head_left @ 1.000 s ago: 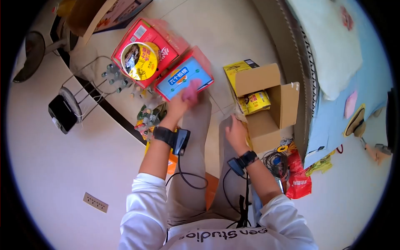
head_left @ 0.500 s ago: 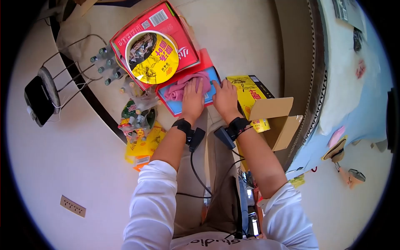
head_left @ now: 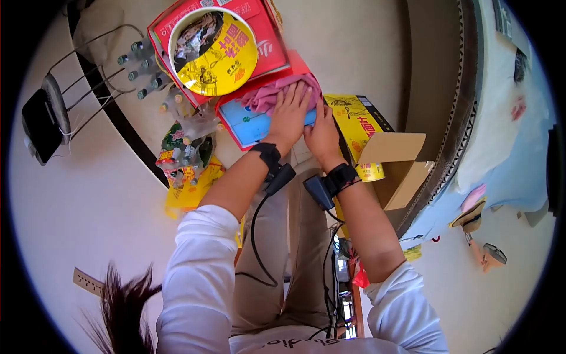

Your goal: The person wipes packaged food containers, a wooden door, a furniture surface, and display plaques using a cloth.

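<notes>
Pressing pink cloth (head_left: pixel 268 98) onto blue box (head_left: pixel 256 127), left hand (head_left: pixel 289 115) flat, not gripping; cloth shifted rightward from moment ago, so work apparently reaches right end; right hand (head_left: pixel 323 139) at near edge, grip unclear

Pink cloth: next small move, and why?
Probably slide the pink cloth with the left hand toward the bare left part of the blue box top. The cloth lies bunched toward the far right, partly under the left hand, and the right hand is at the near right edge, seemingly placed to steady things.
</notes>
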